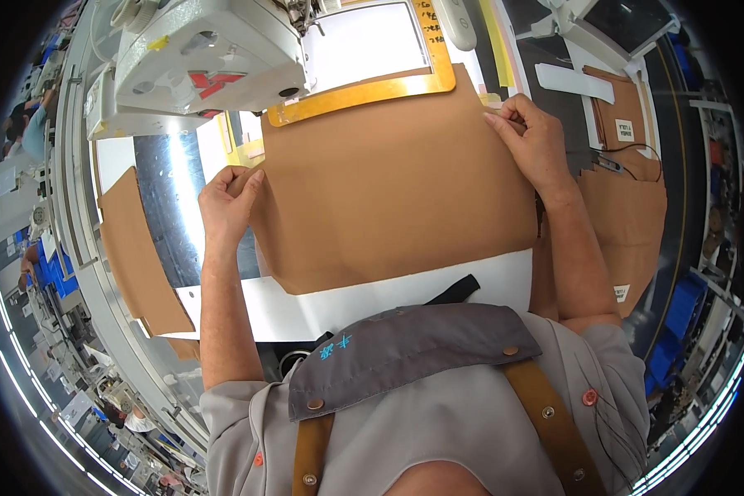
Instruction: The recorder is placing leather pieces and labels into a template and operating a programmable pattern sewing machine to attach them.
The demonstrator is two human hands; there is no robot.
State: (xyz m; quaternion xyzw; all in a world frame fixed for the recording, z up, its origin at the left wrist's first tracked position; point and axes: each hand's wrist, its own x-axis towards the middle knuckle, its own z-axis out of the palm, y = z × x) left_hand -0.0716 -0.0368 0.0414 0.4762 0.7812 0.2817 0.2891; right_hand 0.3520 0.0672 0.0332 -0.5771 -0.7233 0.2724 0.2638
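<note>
Bench [161, 194]: sewing machine [215, 62] at 10 o'clock, brown panel [401, 182] central.
Left hand [226, 205] pinches panel edge at 9 o'clock, right hand [539, 140] at 2; yellow frame [364, 95] overlaps it at 12.

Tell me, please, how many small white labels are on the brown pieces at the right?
2: the upper label on the brown pieces right of the right hand; the lower label near the bottom of the brown pile below them. Others may be hidden underneath.
</note>
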